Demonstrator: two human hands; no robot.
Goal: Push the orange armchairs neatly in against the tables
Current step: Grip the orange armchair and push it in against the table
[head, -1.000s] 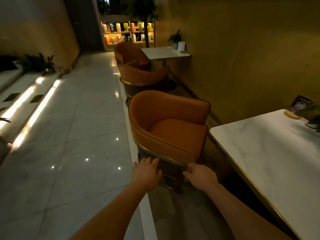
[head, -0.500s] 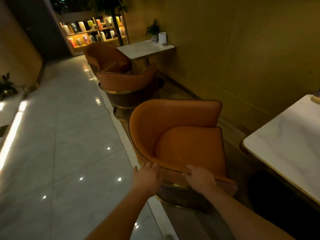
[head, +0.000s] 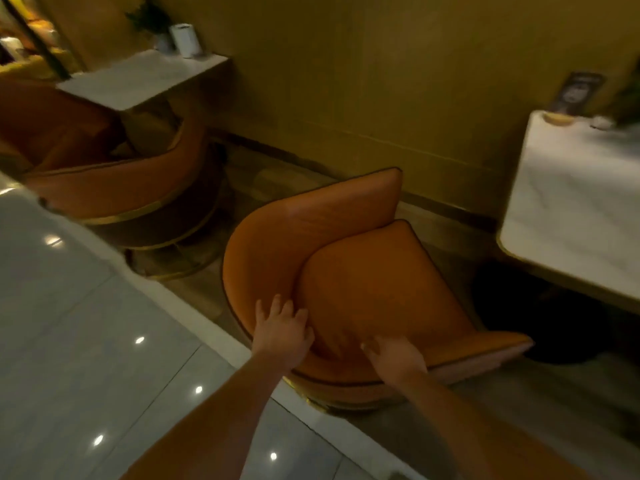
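Observation:
The nearest orange armchair (head: 374, 282) stands on the floor strip between two tables, its open seat turned toward the white marble table (head: 568, 209) at the right. A gap of floor separates the chair from that table. My left hand (head: 282, 330) lies on the top rim of the chair's curved back with fingers spread and fairly straight. My right hand (head: 394, 356) grips the same rim a little further right, fingers curled over onto the inner side. A second orange armchair (head: 121, 192) sits at the left by a far marble table (head: 138, 77).
A third orange armchair (head: 45, 123) is behind the far table. A white cylinder (head: 187, 39) and a plant (head: 149, 19) stand on that table. A sign holder (head: 575, 91) stands on the right table. Glossy tiled floor (head: 69, 323) spreads left; the wall (head: 381, 81) runs behind.
The armchair has swung round so its seat opening now faces the right table. Both hands have stayed on its back rim, and my view has turned right and downward.

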